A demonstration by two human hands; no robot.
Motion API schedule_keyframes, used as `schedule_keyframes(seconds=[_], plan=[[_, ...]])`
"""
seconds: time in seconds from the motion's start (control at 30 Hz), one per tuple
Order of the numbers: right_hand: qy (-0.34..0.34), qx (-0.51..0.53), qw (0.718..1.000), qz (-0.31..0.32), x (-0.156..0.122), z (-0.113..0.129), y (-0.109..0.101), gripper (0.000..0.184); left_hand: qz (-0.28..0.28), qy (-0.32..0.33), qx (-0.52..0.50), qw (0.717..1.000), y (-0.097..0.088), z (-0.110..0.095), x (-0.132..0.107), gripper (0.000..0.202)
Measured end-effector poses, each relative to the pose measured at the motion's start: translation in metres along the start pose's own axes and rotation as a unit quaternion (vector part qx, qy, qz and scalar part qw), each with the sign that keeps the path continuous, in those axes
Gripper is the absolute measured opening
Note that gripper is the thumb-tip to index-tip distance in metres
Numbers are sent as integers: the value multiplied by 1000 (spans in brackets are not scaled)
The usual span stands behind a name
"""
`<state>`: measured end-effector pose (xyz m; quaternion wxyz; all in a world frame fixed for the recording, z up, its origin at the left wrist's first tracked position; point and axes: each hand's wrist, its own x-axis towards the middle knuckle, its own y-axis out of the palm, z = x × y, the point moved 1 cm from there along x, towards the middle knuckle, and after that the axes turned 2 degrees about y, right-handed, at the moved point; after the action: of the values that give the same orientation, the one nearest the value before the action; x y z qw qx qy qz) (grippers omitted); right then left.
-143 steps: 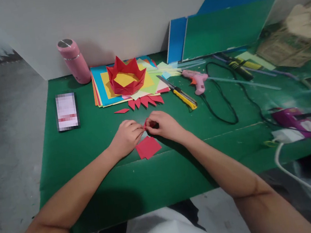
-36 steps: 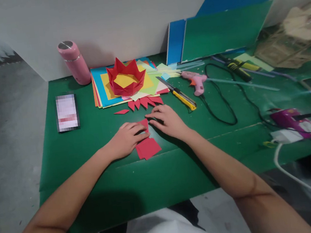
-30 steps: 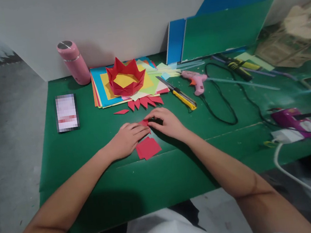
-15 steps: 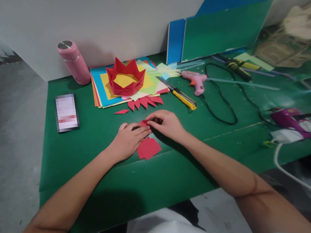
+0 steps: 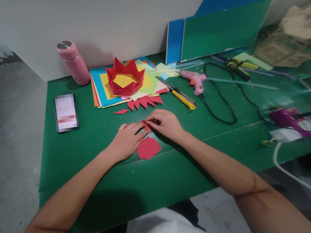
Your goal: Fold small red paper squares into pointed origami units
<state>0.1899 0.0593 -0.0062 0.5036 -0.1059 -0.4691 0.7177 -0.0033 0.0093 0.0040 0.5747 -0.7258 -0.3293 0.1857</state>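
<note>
A small piece of red paper (image 5: 145, 125), partly folded, lies between my hands and is largely covered by fingers. My left hand (image 5: 128, 140) holds it down against the table, its fingers stretched over the left side. From the right, my right hand (image 5: 164, 125) pinches an edge of the same paper between thumb and fingers. Just below is a stack of red paper squares (image 5: 149, 148). Beyond my hands lie several folded red paper petals (image 5: 145, 102) in a row, with one separate petal (image 5: 121, 112) to their left.
A red folded-paper ring (image 5: 127, 88) sits on coloured sheets (image 5: 98, 87). To the right lie a utility knife (image 5: 183, 98), a pink glue gun (image 5: 195, 81) with a black cord and a purple device (image 5: 286, 120). A pink bottle (image 5: 75, 66) and a blurred-out rectangular item (image 5: 66, 113) are left.
The right fingers have shifted slightly left on the red paper, and its edge now stands up a little between the hands. The left fingers have drawn back slightly.
</note>
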Motion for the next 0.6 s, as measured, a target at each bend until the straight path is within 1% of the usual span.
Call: schedule_keyframes(seconds=[0.17,0.3,0.43,0.6], plan=[[-57,-19,998,1,0,-1,-1,15,-4,-17,-4,1000,0,0,0,34],[-79,-19,997,15,1,-4,-4,17,-11,-19,-11,1000,0,0,0,34],[-119,-47,991,29,2,-5,-6,19,-28,-13,-10,999,3,2,-1,34],[-127,-70,989,41,2,-7,-5,20,-28,-5,-5,1000,4,2,-1,34]])
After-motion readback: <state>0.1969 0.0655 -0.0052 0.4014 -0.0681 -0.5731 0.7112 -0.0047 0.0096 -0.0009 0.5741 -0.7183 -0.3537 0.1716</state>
